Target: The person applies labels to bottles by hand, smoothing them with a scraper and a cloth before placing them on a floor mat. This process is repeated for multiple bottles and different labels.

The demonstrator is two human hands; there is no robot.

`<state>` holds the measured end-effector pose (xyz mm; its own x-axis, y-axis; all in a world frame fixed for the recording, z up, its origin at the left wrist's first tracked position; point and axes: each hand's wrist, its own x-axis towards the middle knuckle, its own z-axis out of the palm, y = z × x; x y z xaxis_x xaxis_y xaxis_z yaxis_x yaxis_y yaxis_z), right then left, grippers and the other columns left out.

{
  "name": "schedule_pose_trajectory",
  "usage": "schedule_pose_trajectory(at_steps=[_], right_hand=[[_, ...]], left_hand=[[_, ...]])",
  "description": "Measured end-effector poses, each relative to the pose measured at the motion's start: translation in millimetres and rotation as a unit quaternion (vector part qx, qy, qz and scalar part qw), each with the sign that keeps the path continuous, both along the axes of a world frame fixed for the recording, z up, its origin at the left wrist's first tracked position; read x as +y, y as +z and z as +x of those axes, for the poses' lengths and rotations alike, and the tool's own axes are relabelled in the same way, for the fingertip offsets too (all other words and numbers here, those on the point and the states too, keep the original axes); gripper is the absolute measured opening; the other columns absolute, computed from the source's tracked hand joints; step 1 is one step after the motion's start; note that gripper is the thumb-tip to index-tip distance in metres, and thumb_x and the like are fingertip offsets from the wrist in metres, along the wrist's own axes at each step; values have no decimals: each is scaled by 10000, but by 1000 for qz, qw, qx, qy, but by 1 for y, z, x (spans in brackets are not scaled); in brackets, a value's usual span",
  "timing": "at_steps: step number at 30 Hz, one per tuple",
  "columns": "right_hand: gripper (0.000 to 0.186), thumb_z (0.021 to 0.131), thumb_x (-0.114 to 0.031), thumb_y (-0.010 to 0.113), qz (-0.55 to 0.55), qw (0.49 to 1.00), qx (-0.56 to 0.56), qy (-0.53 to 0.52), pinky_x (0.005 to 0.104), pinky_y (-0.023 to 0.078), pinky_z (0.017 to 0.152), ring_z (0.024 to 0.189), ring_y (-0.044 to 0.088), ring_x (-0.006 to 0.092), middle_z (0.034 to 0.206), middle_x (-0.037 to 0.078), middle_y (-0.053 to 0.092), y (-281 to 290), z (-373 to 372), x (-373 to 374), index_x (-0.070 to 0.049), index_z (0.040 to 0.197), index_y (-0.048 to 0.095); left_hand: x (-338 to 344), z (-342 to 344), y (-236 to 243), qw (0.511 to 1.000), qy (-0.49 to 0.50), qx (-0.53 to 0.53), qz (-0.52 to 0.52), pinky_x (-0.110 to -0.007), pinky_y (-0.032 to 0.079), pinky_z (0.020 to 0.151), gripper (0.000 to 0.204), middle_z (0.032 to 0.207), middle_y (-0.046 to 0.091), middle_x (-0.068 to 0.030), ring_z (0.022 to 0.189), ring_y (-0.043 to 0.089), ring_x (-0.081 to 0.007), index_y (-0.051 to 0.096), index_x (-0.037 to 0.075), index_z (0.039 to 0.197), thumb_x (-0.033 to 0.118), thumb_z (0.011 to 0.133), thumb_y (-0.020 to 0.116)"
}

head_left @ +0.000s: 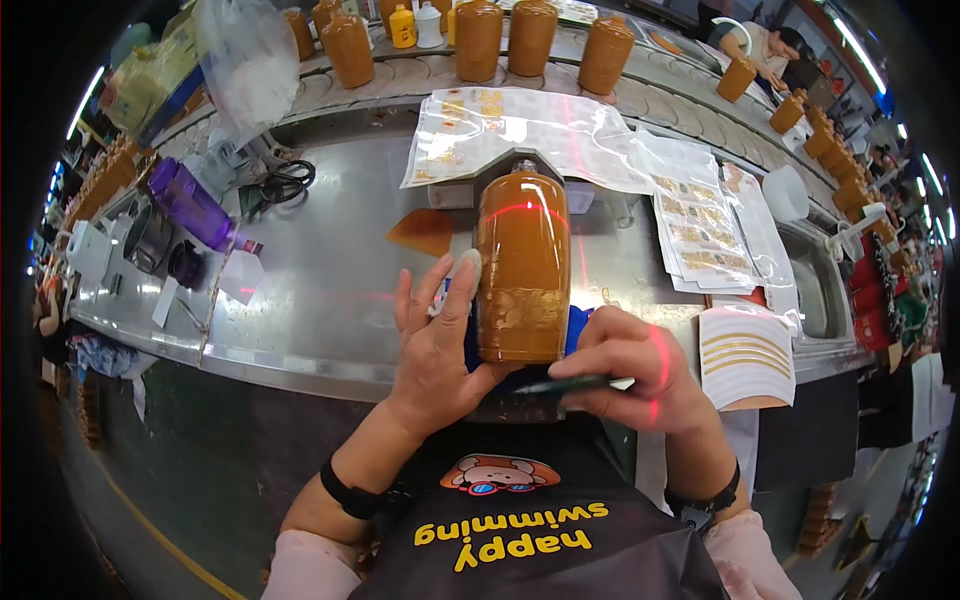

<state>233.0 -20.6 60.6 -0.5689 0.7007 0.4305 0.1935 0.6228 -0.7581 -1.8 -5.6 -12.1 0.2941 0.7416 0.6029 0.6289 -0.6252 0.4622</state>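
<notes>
A glossy brown bottle [524, 262] lies on its back on a blue support [578, 325], its neck pointing away from me. A gold raised pattern shows near its base. Along the bottle's left side my left hand [438, 352] rests with fingers stretched and spread. A pale cover sits on one fingertip, which touches the bottle, and the thumb is by its base. Just right of the base, my right hand [632, 372] is closed on a dark, thin tool [570, 384]; motion blur hides its exact kind. Red laser lines cross the bottle and my right hand.
Sheets of gold stickers [703, 235] lie at the right, with a card of curved gold strips [748, 355] nearer me. A purple bottle [190, 203] stands left. Behind, a conveyor [420, 70] carries brown bottles. A sink [808, 280] is far right; another person works at the back right.
</notes>
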Motion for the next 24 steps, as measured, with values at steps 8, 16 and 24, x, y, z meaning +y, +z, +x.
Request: schedule_pose_trajectory(at_steps=[8,16,24], right_hand=[[172,826,-97,712,52,972,-34,-225,323,449,604,666,559,206,767,96,578,1,-14,35,-16,964,651],[148,802,-82,717,91,941,-78,-317,317,460,619,693,589,202,772,104,605,11,-11,47,-7,912,653],[163,821,-123,701,-83,969,-65,-222,345,486,623,675,607,258,787,143,618,30,-21,34,1,914,650]], left_hand=[[1,5,-3,999,0,-12,-37,-517,119,1155,968,1409,446,-207,1353,355,-360,310,-32,1447,453,747,771],[1,3,0,999,-5,33,-6,-552,125,1141,1007,1439,428,-194,1360,330,-368,328,-18,1447,500,713,783],[1,-2,5,996,14,87,-7,-559,122,1139,1067,1448,416,-199,1361,326,-377,308,-18,1457,573,695,764]])
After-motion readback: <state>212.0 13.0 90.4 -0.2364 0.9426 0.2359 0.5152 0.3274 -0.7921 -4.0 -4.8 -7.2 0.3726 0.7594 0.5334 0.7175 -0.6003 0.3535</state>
